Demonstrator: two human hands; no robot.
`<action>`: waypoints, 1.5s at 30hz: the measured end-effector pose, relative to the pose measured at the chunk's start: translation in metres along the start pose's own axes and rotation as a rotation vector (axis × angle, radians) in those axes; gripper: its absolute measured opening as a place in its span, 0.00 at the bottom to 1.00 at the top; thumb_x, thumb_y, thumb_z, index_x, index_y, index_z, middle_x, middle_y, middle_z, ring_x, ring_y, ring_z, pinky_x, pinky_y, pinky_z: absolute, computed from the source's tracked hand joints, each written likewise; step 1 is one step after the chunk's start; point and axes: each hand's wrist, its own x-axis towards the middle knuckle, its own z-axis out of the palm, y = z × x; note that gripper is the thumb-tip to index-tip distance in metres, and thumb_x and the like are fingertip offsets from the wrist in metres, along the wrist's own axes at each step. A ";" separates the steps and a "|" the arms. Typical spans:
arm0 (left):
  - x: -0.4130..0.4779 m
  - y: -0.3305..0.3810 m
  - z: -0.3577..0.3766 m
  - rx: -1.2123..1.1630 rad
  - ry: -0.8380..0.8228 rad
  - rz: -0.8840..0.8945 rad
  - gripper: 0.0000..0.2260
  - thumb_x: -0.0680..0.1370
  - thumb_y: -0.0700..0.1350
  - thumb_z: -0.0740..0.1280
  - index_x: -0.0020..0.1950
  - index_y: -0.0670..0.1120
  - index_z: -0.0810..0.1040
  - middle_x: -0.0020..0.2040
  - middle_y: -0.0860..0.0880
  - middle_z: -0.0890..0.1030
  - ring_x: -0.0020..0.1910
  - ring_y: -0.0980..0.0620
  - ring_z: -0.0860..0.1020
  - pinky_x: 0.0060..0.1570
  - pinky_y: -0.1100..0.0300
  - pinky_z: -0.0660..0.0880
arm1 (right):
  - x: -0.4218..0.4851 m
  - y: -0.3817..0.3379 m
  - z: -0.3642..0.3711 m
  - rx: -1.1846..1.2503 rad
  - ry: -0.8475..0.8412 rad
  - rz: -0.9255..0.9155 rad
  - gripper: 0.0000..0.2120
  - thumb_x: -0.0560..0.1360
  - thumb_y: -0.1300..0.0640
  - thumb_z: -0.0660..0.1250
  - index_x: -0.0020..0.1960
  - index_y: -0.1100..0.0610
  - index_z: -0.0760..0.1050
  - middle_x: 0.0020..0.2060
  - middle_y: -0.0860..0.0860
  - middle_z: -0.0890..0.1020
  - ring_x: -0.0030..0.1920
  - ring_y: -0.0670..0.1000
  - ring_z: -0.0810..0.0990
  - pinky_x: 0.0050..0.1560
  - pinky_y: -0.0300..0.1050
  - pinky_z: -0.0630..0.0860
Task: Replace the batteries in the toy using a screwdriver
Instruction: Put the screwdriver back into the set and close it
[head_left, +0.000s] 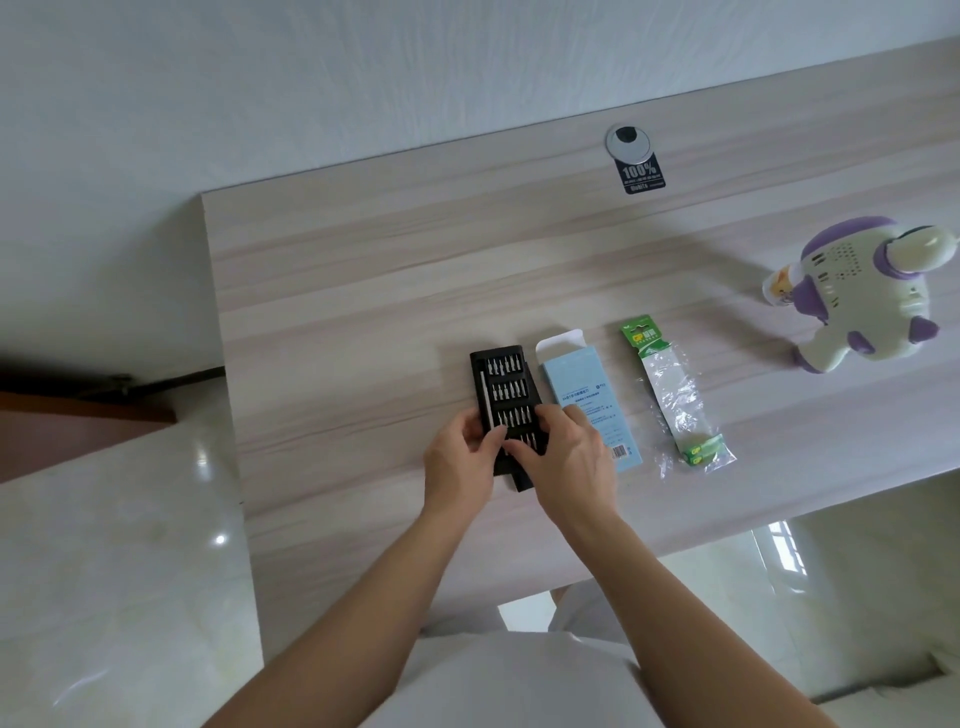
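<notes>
Step in hand, as I judge it: getting the driver and a fitting bit out of the bit case (505, 382); no screw touched yet, so the task is at its very start.

Left hand (460, 460): grip clamped on the case's left edge, thumb outside, fingers curled in beside the silver driver handle (487, 400); right hand (569, 457): fingers bent down over the lower bit rows; whether its grip pinches a bit or only presses, cannot tell.

To do it well: hold the case flat on the bench (363, 312) with the left; lift one bit straight up so its neighbours stay seated; pick a small cross-head, most likely; check it against the toy's screw before committing.

Toy (862, 296): lying on its front at the far right of the bench, well apart from both hands; speaker holes showing; battery door not made out from here.

Battery pack (675, 395): right of the blue carton (587, 400), cells at its near end; carton lies just beside the case, touching the right hand's side, and crowds that hand; could be nudged.

Far edge: cable grommet (627, 140), black sticker (643, 176); neither in the way.
</notes>
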 end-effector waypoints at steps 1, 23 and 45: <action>-0.001 0.000 0.000 -0.028 0.017 -0.024 0.08 0.79 0.43 0.70 0.59 0.47 0.80 0.46 0.54 0.82 0.45 0.55 0.80 0.43 0.67 0.74 | -0.002 0.000 0.001 0.038 -0.010 -0.021 0.16 0.72 0.44 0.74 0.52 0.53 0.77 0.46 0.48 0.76 0.45 0.54 0.78 0.41 0.49 0.75; -0.025 -0.033 -0.057 -0.630 0.011 -0.237 0.07 0.81 0.36 0.66 0.58 0.43 0.77 0.51 0.48 0.86 0.47 0.51 0.84 0.48 0.51 0.82 | -0.019 -0.027 0.008 -0.285 -0.087 0.132 0.25 0.72 0.45 0.73 0.59 0.57 0.67 0.54 0.54 0.72 0.48 0.59 0.79 0.42 0.49 0.73; -0.038 0.029 -0.075 -0.699 -0.215 -0.150 0.11 0.82 0.39 0.64 0.63 0.47 0.77 0.59 0.44 0.83 0.55 0.42 0.83 0.52 0.41 0.82 | -0.031 0.006 -0.069 0.718 -0.249 0.102 0.14 0.81 0.56 0.65 0.41 0.63 0.69 0.27 0.49 0.65 0.24 0.48 0.62 0.25 0.44 0.61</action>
